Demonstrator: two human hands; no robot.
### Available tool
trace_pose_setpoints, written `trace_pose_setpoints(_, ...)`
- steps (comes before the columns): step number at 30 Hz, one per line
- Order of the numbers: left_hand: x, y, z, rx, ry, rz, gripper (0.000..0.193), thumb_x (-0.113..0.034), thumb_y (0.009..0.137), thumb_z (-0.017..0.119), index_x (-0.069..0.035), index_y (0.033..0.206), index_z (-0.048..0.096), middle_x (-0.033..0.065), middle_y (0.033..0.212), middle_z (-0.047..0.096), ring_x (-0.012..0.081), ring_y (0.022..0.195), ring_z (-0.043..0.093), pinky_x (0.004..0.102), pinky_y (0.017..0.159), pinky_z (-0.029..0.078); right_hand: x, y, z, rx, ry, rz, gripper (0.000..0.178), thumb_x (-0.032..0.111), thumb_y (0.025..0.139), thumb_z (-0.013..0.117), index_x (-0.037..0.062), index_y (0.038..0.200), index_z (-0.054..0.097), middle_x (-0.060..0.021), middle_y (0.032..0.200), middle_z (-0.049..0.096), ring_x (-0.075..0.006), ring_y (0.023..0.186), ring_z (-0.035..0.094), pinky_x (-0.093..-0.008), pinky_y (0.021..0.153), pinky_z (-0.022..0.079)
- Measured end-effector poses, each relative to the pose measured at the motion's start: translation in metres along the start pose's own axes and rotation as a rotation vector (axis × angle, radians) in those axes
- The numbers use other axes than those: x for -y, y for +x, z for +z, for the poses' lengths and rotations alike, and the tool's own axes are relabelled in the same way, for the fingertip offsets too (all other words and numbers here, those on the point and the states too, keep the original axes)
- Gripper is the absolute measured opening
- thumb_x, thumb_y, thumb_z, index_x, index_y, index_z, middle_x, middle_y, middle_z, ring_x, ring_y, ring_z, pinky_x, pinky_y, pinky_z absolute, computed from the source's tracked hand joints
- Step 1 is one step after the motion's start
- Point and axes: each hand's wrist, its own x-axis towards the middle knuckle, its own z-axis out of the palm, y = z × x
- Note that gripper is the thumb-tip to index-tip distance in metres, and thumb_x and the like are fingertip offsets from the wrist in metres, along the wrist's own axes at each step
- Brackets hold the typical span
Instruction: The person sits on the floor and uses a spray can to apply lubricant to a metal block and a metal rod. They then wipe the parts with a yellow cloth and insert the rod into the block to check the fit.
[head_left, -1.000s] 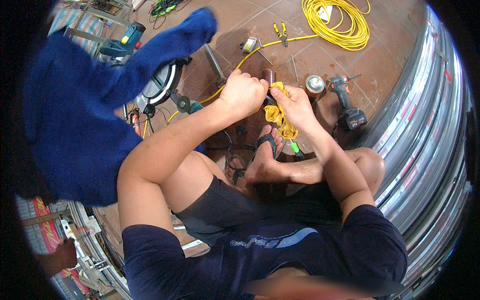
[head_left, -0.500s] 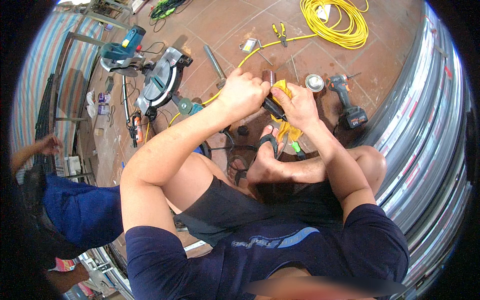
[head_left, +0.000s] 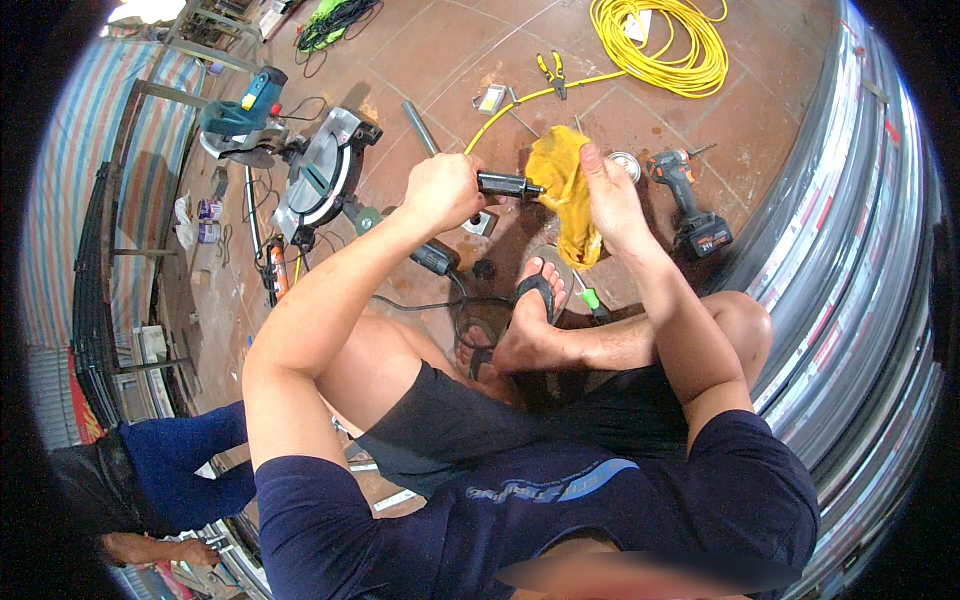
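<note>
Looking down from the head view, I see the left hand (head_left: 445, 193) with its fingers clamped around a black cylindrical part (head_left: 507, 185), which points sideways toward a yellow cloth (head_left: 562, 170). That cloth lies spread against the right hand (head_left: 617, 205); the thumb stands up beside it, but the fingers are mostly behind it, so I can't tell how tightly they grip. Both things are held above the tiled floor (head_left: 500, 55), with a cordless drill (head_left: 685, 200) to the right. To my eye this is a wiping step, partway through. The next move calls for a steady left grip and a clean fold of cloth wrapped snugly around the part's narrow end.
</note>
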Motion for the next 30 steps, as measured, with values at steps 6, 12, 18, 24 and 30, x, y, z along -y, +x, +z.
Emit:
trace_pose_setpoints(6, -0.004, -0.002, -0.001, -0.022, 0.03, -0.008, 0.045, -0.055, 0.086, 0.091, -0.012, 0.099, 0.084, 0.0203, 0.092, 0.081, 0.043, 0.094, 0.08, 0.0554, 0.083, 0.062, -0.018, -0.01, 0.011, 0.151, -0.326, -0.062, 0.035, 0.027, 0.11, 0.074, -0.0044, 0.124, 0.077, -0.0116, 0.109, 0.084, -0.0166, 0.096, 0.079, -0.0345, 0.085, 0.062)
trace_pose_setpoints(12, -0.003, -0.003, 0.005, -0.047, 0.128, 0.088, 0.04, -0.051, 0.089, 0.086, -0.012, 0.096, 0.082, 0.02, 0.088, 0.08, 0.044, 0.09, 0.079, 0.0559, 0.079, 0.062, -0.007, -0.015, 0.016, 0.091, -0.45, -0.015, 0.026, 0.014, 0.104, 0.081, -0.0064, 0.119, 0.075, -0.0142, 0.109, 0.084, -0.0199, 0.097, 0.081, -0.0344, 0.086, 0.064)
trace_pose_setpoints(18, -0.001, -0.001, 0.001, -0.115, 0.012, 0.136, 0.03, -0.04, 0.089, 0.084, -0.012, 0.093, 0.079, 0.0196, 0.083, 0.078, 0.0441, 0.085, 0.079, 0.0573, 0.076, 0.061, -0.005, -0.013, 0.02, 0.098, 0.271, 0.159, 0.026, 0.022, 0.113, 0.072, -0.0017, 0.124, 0.072, -0.0101, 0.107, 0.082, -0.0212, 0.09, 0.081, -0.0361, 0.082, 0.069)
trace_pose_setpoints(24, 0.002, 0.008, -0.003, -0.188, 0.116, 0.195, 0.016, -0.027, 0.086, 0.079, -0.012, 0.092, 0.08, 0.0202, 0.082, 0.079, 0.0412, 0.082, 0.08, 0.0548, 0.075, 0.064, -0.001, -0.006, 0.01, 0.044, 0.43, 0.238, 0.029, 0.027, 0.116, 0.067, 0.001, 0.129, 0.073, -0.0081, 0.109, 0.082, -0.0214, 0.09, 0.082, -0.0358, 0.081, 0.068)
trace_pose_setpoints(30, 0.044, 0.017, -0.022, -0.152, 0.377, 0.165, 0.023, -0.032, 0.088, 0.082, -0.009, 0.091, 0.082, 0.0157, 0.085, 0.082, 0.0361, 0.084, 0.083, 0.0507, 0.078, 0.063, 0.038, -0.006, -0.011, 0.337, -1.278, 0.138, 0.066, 0.043, 0.098, 0.085, -0.0045, 0.14, 0.069, -0.0203, 0.121, 0.081, -0.0373, 0.105, 0.08, -0.0455, 0.098, 0.063)
